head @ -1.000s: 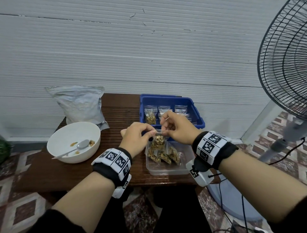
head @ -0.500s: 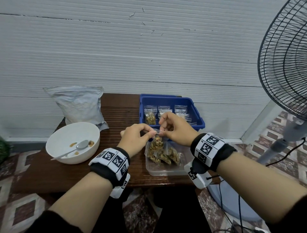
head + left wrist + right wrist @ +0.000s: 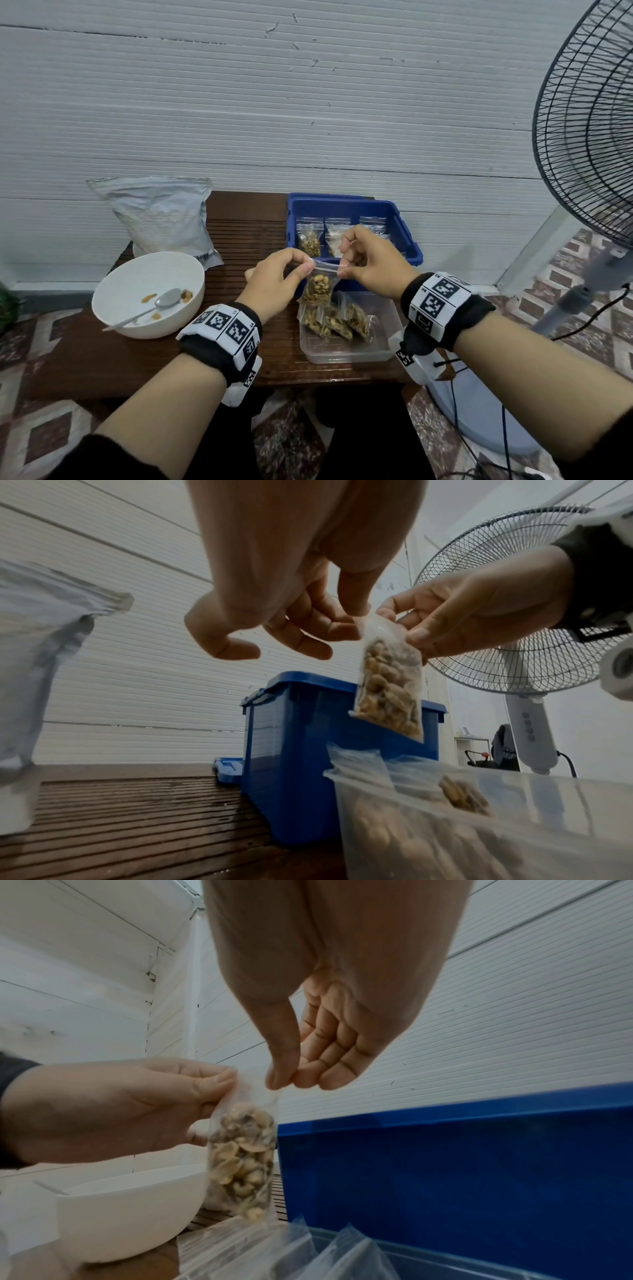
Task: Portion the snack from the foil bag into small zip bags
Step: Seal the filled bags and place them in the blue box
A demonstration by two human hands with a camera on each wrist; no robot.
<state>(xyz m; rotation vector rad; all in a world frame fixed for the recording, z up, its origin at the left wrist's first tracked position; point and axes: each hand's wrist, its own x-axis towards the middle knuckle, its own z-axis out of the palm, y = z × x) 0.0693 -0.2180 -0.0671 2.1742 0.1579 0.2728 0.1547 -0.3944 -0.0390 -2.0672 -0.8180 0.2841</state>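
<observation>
A small clear zip bag (image 3: 318, 287) filled with nuts hangs upright above the clear tub (image 3: 349, 353). My left hand (image 3: 278, 278) pinches the bag's top left corner and my right hand (image 3: 370, 262) pinches its top right corner. The left wrist view shows the bag (image 3: 388, 685) between my left hand's fingertips (image 3: 346, 631) and the right thumb. In the right wrist view the bag (image 3: 241, 1158) hangs below my right hand (image 3: 287, 1077). The silver foil bag (image 3: 161, 216) stands at the back left of the table.
A white bowl (image 3: 130, 281) with a spoon (image 3: 150, 308) and a few snack bits sits left. The blue bin (image 3: 352, 205) behind my hands holds more small zip bags. Several filled bags lie in the clear tub. A standing fan (image 3: 589, 137) is at the right.
Both hands have drifted slightly apart along the bag's top edge, so the zip strip between them now shows. The bag stays above the tub.
</observation>
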